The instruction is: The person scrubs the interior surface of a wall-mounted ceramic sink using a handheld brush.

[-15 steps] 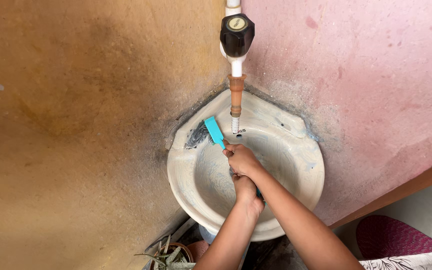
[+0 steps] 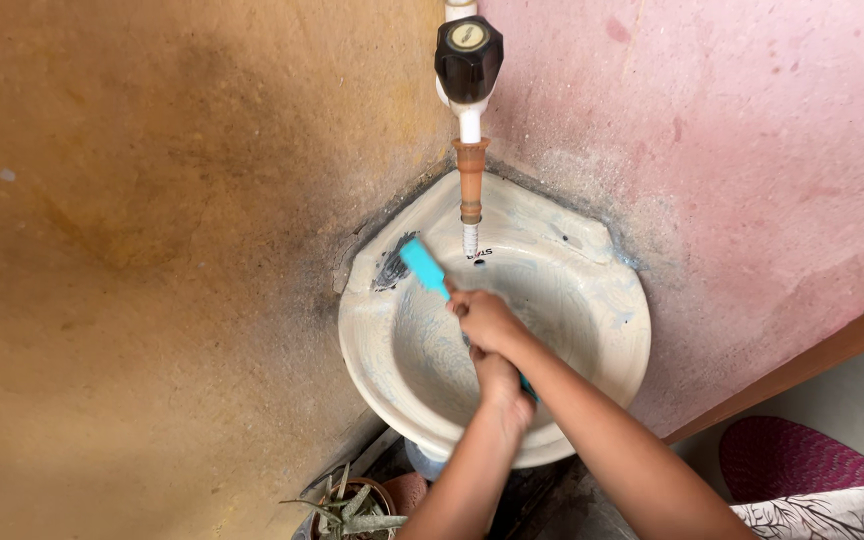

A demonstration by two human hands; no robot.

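A turquoise long-handled brush lies across a soapy cream corner sink, its dark bristles pressed on the sink's back-left rim. My right hand grips the handle near the brush head. My left hand grips the handle lower down, just behind the right hand, over the basin. A bit of turquoise handle shows beside the left wrist. Blue-grey lather streaks the bowl.
A black tap knob with an orange-brown spout hangs over the sink's back. Ochre wall on the left, pink wall on the right. Below are a potted spiky plant, a pink round mat and a patterned cloth.
The brush head has slid a little left and down along the rim, and both hands shifted slightly with it. The view has tilted a touch.
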